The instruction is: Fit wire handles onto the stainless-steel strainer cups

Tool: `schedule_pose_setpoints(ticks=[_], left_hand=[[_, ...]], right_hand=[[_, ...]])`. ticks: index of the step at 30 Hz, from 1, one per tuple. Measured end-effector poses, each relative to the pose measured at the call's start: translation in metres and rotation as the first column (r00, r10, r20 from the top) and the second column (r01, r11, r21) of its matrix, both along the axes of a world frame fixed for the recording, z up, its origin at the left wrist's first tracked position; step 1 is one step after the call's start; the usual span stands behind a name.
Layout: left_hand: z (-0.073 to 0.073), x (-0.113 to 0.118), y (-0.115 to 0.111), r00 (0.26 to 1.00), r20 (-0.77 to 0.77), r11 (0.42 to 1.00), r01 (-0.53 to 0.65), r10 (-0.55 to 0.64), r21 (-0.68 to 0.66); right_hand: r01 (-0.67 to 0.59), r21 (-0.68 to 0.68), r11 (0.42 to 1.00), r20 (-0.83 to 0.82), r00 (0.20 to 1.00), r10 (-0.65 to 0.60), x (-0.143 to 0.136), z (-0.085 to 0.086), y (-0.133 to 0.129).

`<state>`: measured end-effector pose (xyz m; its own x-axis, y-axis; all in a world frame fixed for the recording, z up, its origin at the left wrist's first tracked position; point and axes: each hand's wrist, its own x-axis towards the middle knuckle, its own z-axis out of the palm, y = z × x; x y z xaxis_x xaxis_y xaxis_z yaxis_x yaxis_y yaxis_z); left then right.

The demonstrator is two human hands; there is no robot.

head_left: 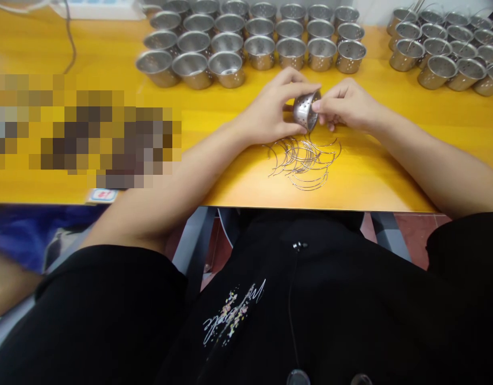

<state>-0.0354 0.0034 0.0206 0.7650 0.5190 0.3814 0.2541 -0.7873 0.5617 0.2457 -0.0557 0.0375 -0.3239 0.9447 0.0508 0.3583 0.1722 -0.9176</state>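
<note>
My left hand [276, 107] is closed around a small perforated metal cup [303, 113], thumb on one side and fingers on the other. The cup lies tilted on its side, its mouth turned toward the right. At the cup's rim my right hand [346, 106] is closed in a pinch. What its fingertips hold, if anything, is too small to make out. Just below the cup, a loose pile of thin curved metal wires [305, 160] lies on the yellow table [375, 182].
Rows of perforated metal cups [292, 52] stand along the back. A second group of cups [437, 72], some with wire handles showing, is at the back right. A white power strip [106, 8] and a grey cable [70, 40] lie back left. A blurred-out patch covers the left side.
</note>
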Motion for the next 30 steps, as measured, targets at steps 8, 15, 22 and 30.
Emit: schedule_pose_setpoints(ticks=[8, 15, 22, 30], left_hand=[[0.001, 0.001, 0.000, 1.000, -0.001, 1.000, 0.022, -0.022, 0.013], [0.003, 0.002, -0.002, 1.000, 0.022, 0.999, 0.008, -0.008, -0.034], [0.000, 0.002, 0.000, 1.000, 0.022, 1.000, -0.005, 0.006, -0.010], [0.001, 0.000, 0.002, 0.999, -0.035, 1.000, 0.000, 0.001, 0.007]], right_hand=[[0.033, 0.007, 0.999, -0.028, 0.999, -0.033, -0.002, -0.003, 0.000], [0.004, 0.000, 1.000, -0.068, 0.998, -0.004, -0.001, -0.008, 0.007], [0.042, -0.007, 0.999, -0.056, 0.998, -0.042, -0.001, -0.012, 0.007], [0.047, -0.042, 0.998, -0.094, 0.994, -0.051, 0.000, -0.012, 0.005]])
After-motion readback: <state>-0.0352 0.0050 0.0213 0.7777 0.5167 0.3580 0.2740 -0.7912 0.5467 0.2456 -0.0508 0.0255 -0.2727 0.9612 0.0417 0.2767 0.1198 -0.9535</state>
